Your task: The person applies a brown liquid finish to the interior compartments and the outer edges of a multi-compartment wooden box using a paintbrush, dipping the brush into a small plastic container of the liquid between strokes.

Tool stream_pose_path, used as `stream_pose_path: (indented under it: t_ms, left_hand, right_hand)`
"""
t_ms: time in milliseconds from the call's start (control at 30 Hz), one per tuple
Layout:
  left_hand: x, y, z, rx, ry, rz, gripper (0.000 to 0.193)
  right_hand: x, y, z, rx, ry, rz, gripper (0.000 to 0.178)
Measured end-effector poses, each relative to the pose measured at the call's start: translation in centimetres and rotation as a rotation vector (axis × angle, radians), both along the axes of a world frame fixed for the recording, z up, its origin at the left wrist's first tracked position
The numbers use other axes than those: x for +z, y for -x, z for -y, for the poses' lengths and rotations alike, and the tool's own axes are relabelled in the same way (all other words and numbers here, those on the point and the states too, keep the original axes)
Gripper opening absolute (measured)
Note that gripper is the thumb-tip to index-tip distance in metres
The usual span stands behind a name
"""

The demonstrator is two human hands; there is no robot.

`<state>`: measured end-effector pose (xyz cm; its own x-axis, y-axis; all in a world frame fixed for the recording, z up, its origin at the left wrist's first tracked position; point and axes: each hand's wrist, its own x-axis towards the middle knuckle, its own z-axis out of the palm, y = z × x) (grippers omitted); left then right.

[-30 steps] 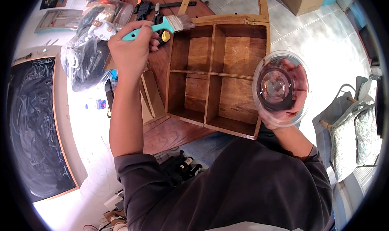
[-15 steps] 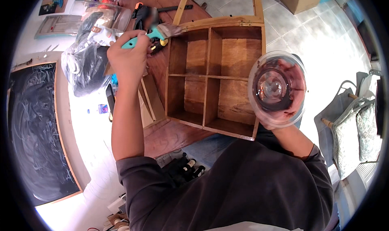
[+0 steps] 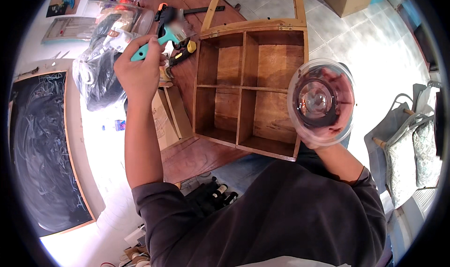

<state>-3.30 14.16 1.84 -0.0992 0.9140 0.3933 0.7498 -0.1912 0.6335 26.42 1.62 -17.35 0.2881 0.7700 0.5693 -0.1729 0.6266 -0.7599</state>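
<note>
My left hand (image 3: pixel 138 68) is closed around the teal handle of a paintbrush (image 3: pixel 167 37). Its bristles point up and right, over the table and apart from the wooden box. My right hand (image 3: pixel 316 144) grips a clear plastic tub (image 3: pixel 347 103) from beneath; dark reddish liquid lies inside, and most of the fingers show only through its wall. Between my hands stands a brown wooden box (image 3: pixel 241 86) with four square compartments. A hinged wooden frame (image 3: pixel 206 15) stands swung out from its far edge. The tub overlaps the box's right side in view.
Under the box runs a reddish wooden table (image 3: pixel 187 161). A yellow-and-black-handled tool (image 3: pixel 183 53), a black clamp (image 3: pixel 204 9), flat cardboard (image 3: pixel 168 114) and a plastic-wrapped bundle (image 3: pixel 98 82) lie to the left. A cushioned chair (image 3: pixel 398 157) stands right; a cardboard box (image 3: pixel 344 0) sits far right.
My left hand has drawn the paintbrush leftward, away from the box's far left corner. The right hand and tub have hardly moved; the box appears shifted very slightly.
</note>
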Motion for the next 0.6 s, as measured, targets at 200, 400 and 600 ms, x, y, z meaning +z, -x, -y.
stream_pose_path:
  t_ms: [200,400,600]
  left_hand:
    - [-0.9,1.8,1.6,-0.141,0.038,-0.385,0.017]
    - [0.4,1.2,3.0,-0.063,0.052,-0.157,0.016]
    - [0.6,0.3,1.3,-0.132,0.111,-0.228,0.019]
  right_hand:
    - [0.3,0.2,0.1,-0.019,0.023,0.065,0.115]
    - [0.2,0.3,0.2,-0.035,0.034,0.102,0.114]
    - [0.6,0.3,0.2,-0.041,0.037,0.111,0.113]
